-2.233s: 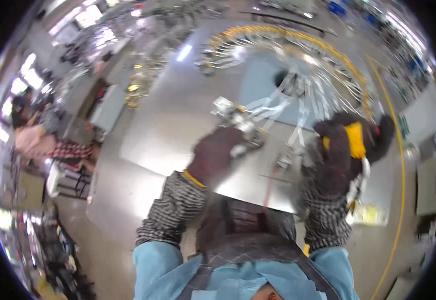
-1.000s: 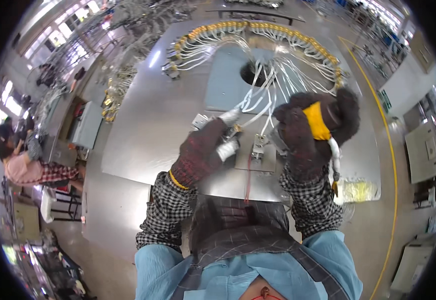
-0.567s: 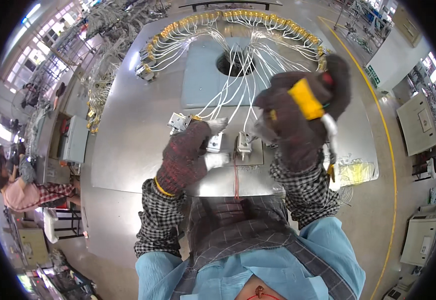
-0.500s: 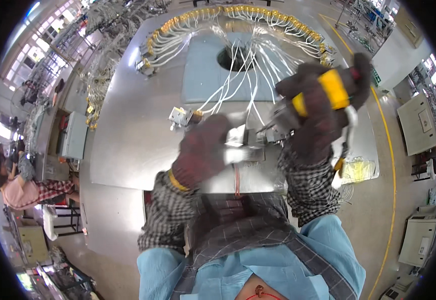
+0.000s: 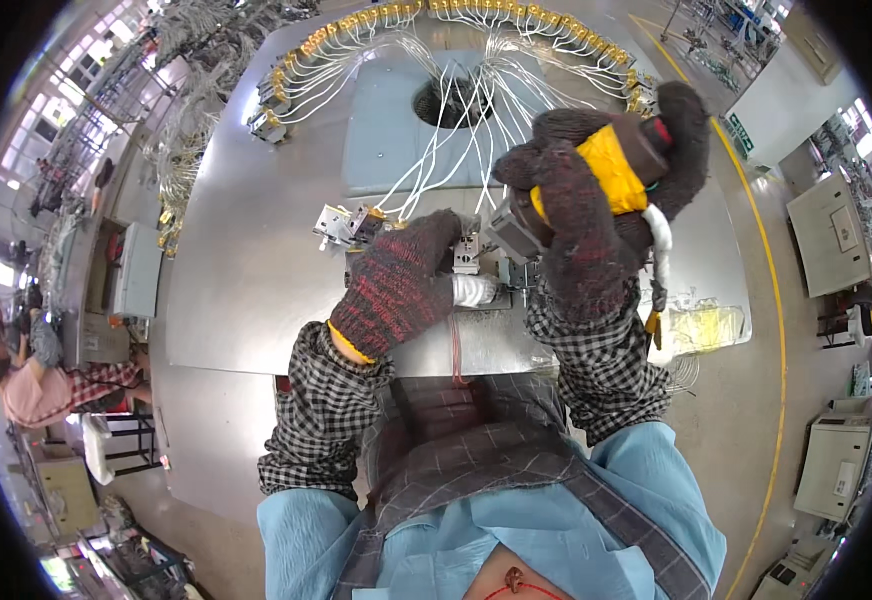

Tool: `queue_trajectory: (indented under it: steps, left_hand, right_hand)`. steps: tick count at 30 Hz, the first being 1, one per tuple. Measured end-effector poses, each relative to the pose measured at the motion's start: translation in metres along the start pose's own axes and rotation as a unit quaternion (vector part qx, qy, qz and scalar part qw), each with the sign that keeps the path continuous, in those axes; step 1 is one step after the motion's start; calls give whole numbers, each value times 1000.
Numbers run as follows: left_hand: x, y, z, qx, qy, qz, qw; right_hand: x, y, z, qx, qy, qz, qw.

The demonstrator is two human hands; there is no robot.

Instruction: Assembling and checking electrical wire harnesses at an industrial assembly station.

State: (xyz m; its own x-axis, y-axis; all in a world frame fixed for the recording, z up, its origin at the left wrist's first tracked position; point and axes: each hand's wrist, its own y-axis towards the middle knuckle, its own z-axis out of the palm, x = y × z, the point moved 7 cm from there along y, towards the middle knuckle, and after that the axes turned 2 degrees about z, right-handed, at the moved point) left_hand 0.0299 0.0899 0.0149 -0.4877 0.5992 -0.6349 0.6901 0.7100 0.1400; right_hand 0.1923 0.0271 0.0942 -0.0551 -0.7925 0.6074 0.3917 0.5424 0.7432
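My left hand [image 5: 396, 285], in a dark red-flecked knit glove, is closed at a small silver metal block [image 5: 467, 252] with holes in it. A white-wrapped tip, seemingly the thumb, lies just below the block. My right hand [image 5: 596, 225], in a dark glove, wraps round a dark handheld power tool [image 5: 611, 170] banded with yellow tape. The tool's grey front end [image 5: 514, 232] points down-left beside the metal block, close to a small fixture [image 5: 501, 290] on the table. White cables [image 5: 426, 180] run from the metal parts to the pad's hole.
A metal-topped table [image 5: 241, 290] carries a blue-grey pad [image 5: 376, 130] with a dark round hole. Yellow-ended connectors [image 5: 556, 30] line an arc along the far edge. Another metal part [image 5: 336, 225] sits left of my left hand. A yellow label [image 5: 706, 328] lies right. A seated person [image 5: 41, 380] is far left.
The right hand and power tool have moved left and slightly down, with the tool's front nearer the metal block. The left hand has shifted a little, and its blur is gone.
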Motion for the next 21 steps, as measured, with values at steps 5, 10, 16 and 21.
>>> queue_trajectory:
  steps: [5, 10, 16, 21]
  left_hand:
    - [-1, -1, 1, -2, -52, -12, 999]
    - [3, -3, 0, 19, -3, -14, 1000]
    - [-3, 0, -1, 5, -63, 9, 998]
    - [-6, -15, -57, -237, 40, 162, 957]
  right_hand:
    - [-6, -4, 11, 14, -37, -13, 999]
    - [0, -8, 13, -31, 22, 7, 999]
    - [7, -4, 15, -29, 63, 26, 997]
    - [9, -3, 21, 24, 40, 27, 999]
